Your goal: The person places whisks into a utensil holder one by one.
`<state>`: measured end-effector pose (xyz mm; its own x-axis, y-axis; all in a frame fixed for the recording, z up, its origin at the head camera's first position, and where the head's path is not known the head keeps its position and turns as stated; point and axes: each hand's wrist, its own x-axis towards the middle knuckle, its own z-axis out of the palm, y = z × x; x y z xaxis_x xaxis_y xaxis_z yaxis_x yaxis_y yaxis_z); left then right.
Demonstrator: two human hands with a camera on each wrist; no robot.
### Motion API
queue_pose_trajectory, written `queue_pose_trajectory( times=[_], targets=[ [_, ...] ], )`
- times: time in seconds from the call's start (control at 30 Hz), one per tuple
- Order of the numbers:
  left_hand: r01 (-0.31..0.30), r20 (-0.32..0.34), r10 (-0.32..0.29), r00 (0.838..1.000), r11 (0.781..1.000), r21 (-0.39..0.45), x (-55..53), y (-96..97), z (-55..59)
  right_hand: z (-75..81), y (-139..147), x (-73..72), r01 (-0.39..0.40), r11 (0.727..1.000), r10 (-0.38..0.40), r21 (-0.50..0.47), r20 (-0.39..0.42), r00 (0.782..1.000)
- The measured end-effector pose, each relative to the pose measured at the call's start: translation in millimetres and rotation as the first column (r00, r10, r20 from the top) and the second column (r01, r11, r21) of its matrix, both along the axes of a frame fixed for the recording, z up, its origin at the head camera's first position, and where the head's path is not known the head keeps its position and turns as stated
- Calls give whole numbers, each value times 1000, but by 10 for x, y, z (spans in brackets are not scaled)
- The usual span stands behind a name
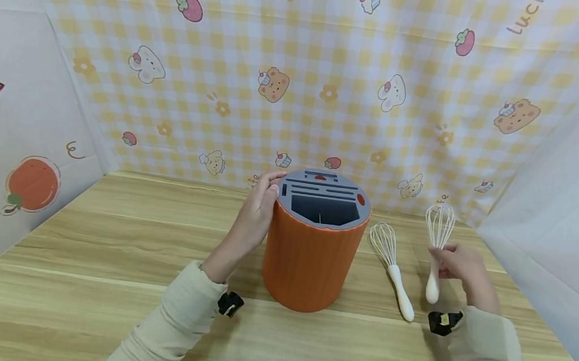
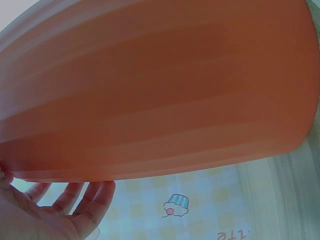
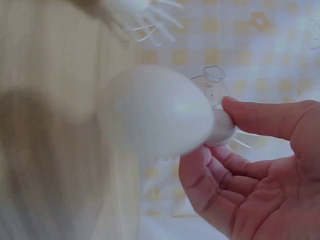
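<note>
An orange round knife holder (image 1: pixel 308 264) with a grey slotted top (image 1: pixel 319 189) stands upright on the table. My left hand (image 1: pixel 253 217) rests against its left side near the rim; in the left wrist view its fingertips (image 2: pixel 102 192) touch the orange wall (image 2: pixel 165 90). Off to the right, my right hand (image 1: pixel 461 267) pinches a white whisk (image 1: pixel 433 277) between thumb and fingers, just below the wires. That whisk is held with its wires up, and its rounded handle end (image 3: pixel 155 110) fills the middle of the right wrist view.
A second white whisk (image 1: pixel 399 288) lies on the wooden table (image 1: pixel 110 251) between the knife holder and my right hand. Behind the table hangs a yellow checked cloth (image 1: pixel 197 122) with cartoon prints. White cloth (image 1: pixel 565 185) closes off the right side.
</note>
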<state>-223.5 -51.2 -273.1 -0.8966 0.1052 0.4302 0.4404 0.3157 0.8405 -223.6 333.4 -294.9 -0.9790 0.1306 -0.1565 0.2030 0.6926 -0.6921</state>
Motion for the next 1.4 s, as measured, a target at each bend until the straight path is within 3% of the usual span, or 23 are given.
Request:
queue_pose_trajectory(
  times=[0.33, 0.4, 0.43, 0.5, 0.63, 0.7, 0.87, 1.13, 1.27, 1.4],
  targets=[
    [-8, 1, 8, 1000, 1000, -8, 8, 2, 10, 162, -84, 19, 15, 978, -53, -208, -178, 983],
    [-9, 2, 10, 1000, 1000, -11, 8, 4, 11, 199, -97, 31, 17, 955, -83, -295, -212, 974],
    [-9, 2, 9, 1000, 1000, -12, 9, 5, 12, 217, -106, 36, 9, 929, -101, -369, -232, 967],
    [-8, 3, 8, 1000, 1000, -12, 7, 5, 12, 252, -122, 55, -32, 852, -128, -522, -267, 955],
    [1, 6, 0, 1000, 1000, -5, 7, -1, 9, 311, -159, 89, -142, 617, -147, -774, -291, 945],
    [3, 9, -3, 1000, 1000, -4, 6, -3, 6, 337, -178, 99, -177, 525, -140, -833, -290, 947],
    [7, 13, -7, 1000, 1000, -1, -2, -2, 0, 388, -213, 94, -219, 313, -129, -924, -270, 954],
    [1, 8, -1, 1000, 1000, -2, 8, 0, 9, 440, -314, 92, -253, -65, -109, -965, -245, 963],
    [5, 6, -5, 1000, 1000, 0, 6, -2, 5, 470, -395, 118, -274, -194, -74, -942, -264, 962],
    [3, 5, -3, 1000, 1000, -2, 6, -4, 5, 508, -492, 149, -299, -281, -30, -912, -303, 953]
  ],
)
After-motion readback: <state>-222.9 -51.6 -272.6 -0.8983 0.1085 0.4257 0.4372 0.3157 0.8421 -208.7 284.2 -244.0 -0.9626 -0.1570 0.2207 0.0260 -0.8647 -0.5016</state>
